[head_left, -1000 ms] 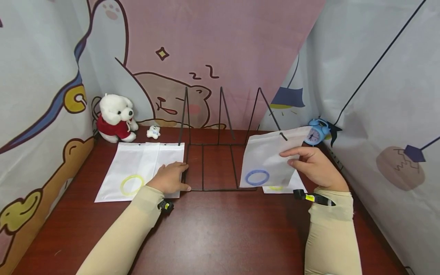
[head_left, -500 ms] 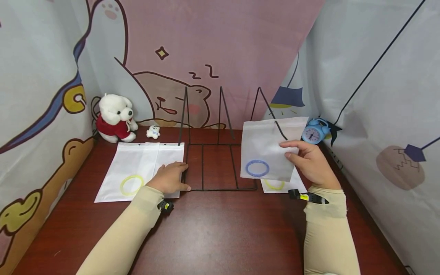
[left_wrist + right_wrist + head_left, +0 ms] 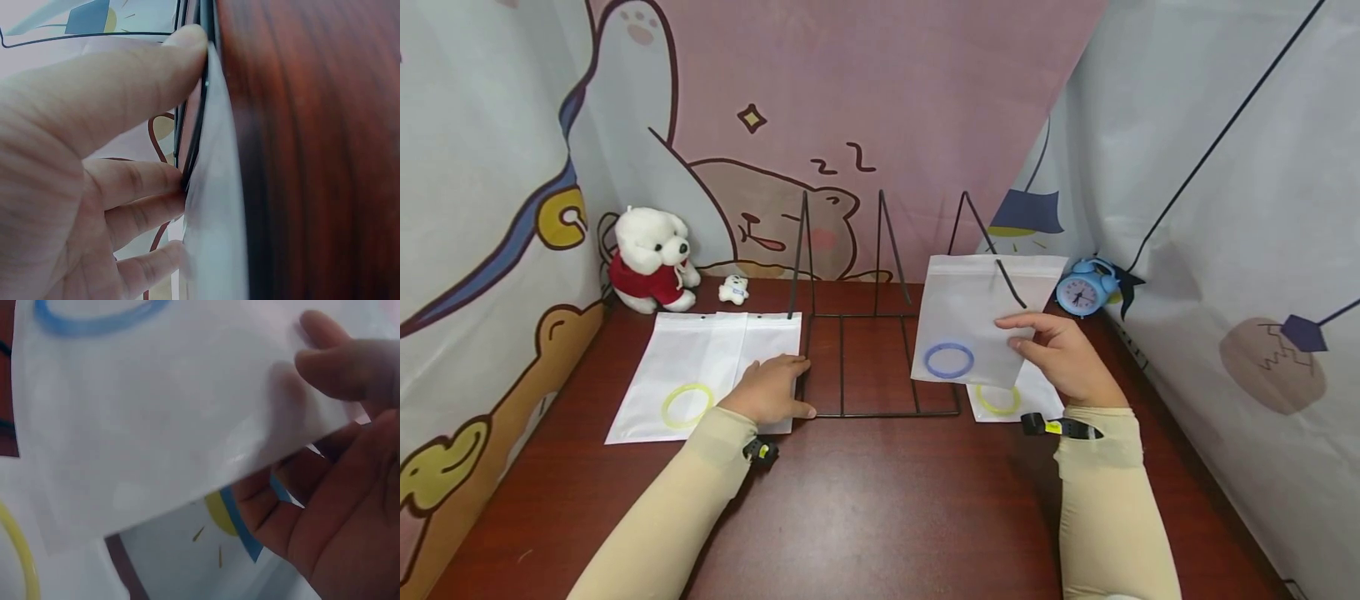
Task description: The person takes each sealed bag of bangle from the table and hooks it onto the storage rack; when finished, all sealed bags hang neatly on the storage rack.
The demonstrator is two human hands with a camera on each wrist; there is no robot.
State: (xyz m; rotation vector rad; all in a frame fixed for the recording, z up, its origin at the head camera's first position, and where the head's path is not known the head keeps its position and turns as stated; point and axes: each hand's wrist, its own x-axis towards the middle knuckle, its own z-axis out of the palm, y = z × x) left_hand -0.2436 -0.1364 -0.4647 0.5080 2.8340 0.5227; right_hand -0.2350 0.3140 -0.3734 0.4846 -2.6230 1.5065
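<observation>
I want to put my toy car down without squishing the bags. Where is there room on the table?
The biggest bare patch of table is the front strip, between the two sleeves. There is also bare wood inside the wire rack. It is crowded on the left, where white bags lie under the left hand, and on the right, where the right hand holds the blue-ring bag over another bag.

Right hand (image 3: pixel 1060 358) shifted blue-ring pouch (image 3: pixel 977 321) leftward.

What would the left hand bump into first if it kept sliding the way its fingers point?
The left hand points right, and its fingertips already touch the black wire rack, so probably the rack's near-left edge.
</observation>
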